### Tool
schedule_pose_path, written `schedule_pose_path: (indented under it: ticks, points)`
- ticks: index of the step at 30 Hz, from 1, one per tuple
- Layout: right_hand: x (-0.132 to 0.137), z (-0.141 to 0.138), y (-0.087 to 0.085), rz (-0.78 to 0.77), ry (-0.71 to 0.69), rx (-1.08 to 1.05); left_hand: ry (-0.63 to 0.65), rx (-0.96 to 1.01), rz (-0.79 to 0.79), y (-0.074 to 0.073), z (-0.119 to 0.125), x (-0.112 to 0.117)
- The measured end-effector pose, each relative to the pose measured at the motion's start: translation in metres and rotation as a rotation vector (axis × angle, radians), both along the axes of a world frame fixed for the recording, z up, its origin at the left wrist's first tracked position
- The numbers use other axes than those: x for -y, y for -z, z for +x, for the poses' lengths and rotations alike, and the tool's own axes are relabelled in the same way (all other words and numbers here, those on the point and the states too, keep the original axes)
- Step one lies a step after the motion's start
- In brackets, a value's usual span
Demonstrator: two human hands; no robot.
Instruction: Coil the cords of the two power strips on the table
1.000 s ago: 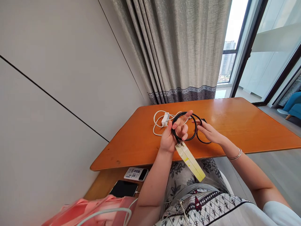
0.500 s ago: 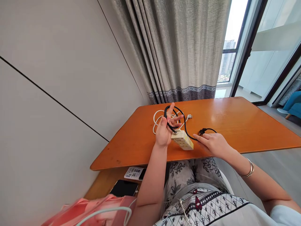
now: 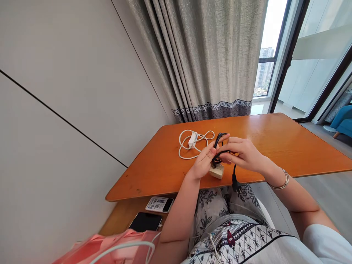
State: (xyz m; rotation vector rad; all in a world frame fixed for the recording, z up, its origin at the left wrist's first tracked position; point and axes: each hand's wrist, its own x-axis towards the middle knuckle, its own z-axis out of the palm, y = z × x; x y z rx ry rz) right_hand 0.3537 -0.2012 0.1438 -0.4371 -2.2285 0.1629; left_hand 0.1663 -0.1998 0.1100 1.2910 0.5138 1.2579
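Both hands meet over the near-middle edge of the orange table, working a black cord w/ a cream power strip hanging off it.

- Left hand: fingers curled, pinching the coiled loops from the left side. Closed on the cord.
- Right hand: fingers wrapped round the same bundle from the right, also closed on the cord. Bangle on that wrist.
- Power strip sits just under the hands, end-on to the camera, looks to be touching or just above the tabletop; can't tell which.
- Black plug dangles free off the near edge, below the right hand.

Handling, my read: cord is rubbery, fairly stiff, wants to spring open, so hold across all loops at once, not one strand. Not slippery. Strip is rigid plastic, light-ish but it's the heavy end, so it'll swing if only the cord is held; better to grab the body. Plug end is loose and will whip about.

Other stuff: white cable w/ adapter coiled farther left on the table, well apart. Phone and a small device on a lower shelf, near left. Grey curtain at the far side.
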Motion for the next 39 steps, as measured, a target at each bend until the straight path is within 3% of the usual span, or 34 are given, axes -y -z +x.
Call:
schedule_pose_path:
  ticks: [4,9,15,18,23,28,31,35,39]
  points:
    - [-0.019,-0.003,-0.006,0.009,0.103,-0.149,0.201,0.038,0.028,0.006,0.004,-0.005]
    - [-0.036,-0.004,-0.004,-0.108,0.183,-0.151,0.392,0.229,-0.151,0.008,0.005,-0.008]
    - [-0.044,-0.003,0.017,-0.44,0.119,-0.076,0.344,0.343,-0.341,0.004,0.002,-0.008]
    - [-0.044,-0.003,0.022,-0.442,0.16,-0.127,0.333,0.314,-0.391,0.003,0.005,-0.008]
    - [-0.047,-0.005,0.023,-0.441,0.153,-0.153,0.39,0.251,-0.364,0.003,0.006,-0.006]
    - [-0.051,-0.003,0.025,-0.647,0.027,-0.134,0.484,0.251,-0.294,0.009,0.005,-0.007]
    - [-0.054,-0.004,0.033,-0.744,-0.065,-0.201,0.462,0.299,-0.295,0.01,0.005,-0.005]
    - [-0.053,-0.005,0.058,-0.865,-0.128,-0.316,0.305,0.451,-0.329,0.003,0.004,0.0]
    - [-0.043,-0.003,0.082,-0.87,-0.028,-0.105,0.154,0.551,-0.278,-0.007,0.002,0.003]
